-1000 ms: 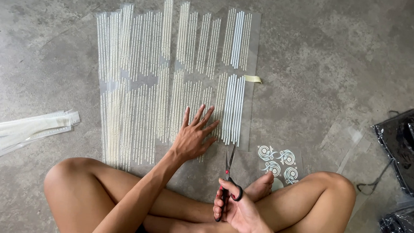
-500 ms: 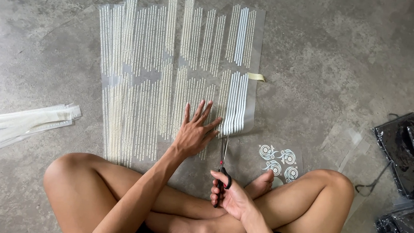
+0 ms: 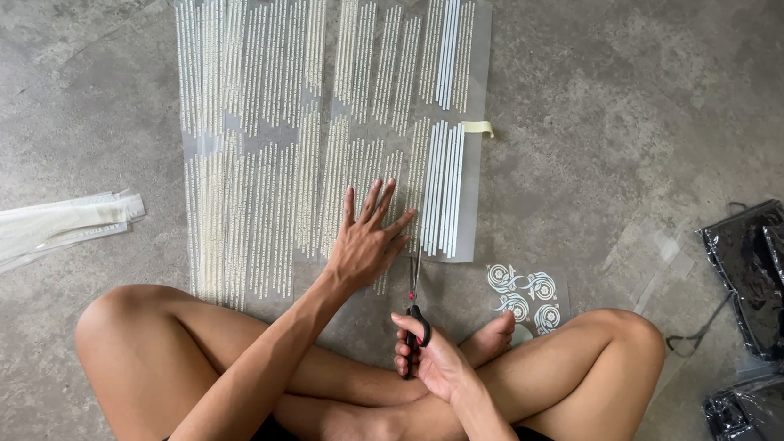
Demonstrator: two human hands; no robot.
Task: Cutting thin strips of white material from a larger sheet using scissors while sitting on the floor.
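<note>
The single head-worn camera is looking steeply down from above the seated person, facing forward over crossed legs onto the grey concrete floor [image 3: 611, 88], fairly near.

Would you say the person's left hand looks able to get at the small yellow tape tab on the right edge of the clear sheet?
Probably yes. The left hand lies flat on the clear striped plastic sheet, empty, and only bare sheet lies between it and the small yellow tape tab. The right hand, holding the scissors, sits nearer the body, out of that path.
</note>
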